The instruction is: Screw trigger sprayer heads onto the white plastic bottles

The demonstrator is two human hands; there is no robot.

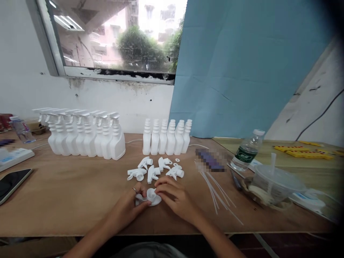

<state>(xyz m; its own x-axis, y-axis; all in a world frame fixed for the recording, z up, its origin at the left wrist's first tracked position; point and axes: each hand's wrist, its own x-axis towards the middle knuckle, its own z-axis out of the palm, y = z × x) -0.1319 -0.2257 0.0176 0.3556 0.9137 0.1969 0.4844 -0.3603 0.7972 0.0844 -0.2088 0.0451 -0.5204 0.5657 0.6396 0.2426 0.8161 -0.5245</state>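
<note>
Low over the brown table, my left hand [135, 204] grips a white trigger spray head [151, 195], its round collar opening facing up. My right hand [176, 199] has its fingertips bent together at the collar's right rim; whatever they pinch is hidden. Just beyond my hands lie several loose white spray heads [153, 174] in a loose cluster. Small white ring washers [177, 166] lie at that cluster's right side. Thin white plastic tubes [215, 190] are fanned out to the right of my right hand.
Capped white spray bottles [88, 138] stand in a row at back left. Bottles without heads [170, 139] stand at back centre. A water bottle [244, 152] and a lidded plastic bowl with a straw [279, 179] are on the right. A phone [13, 182] lies at left.
</note>
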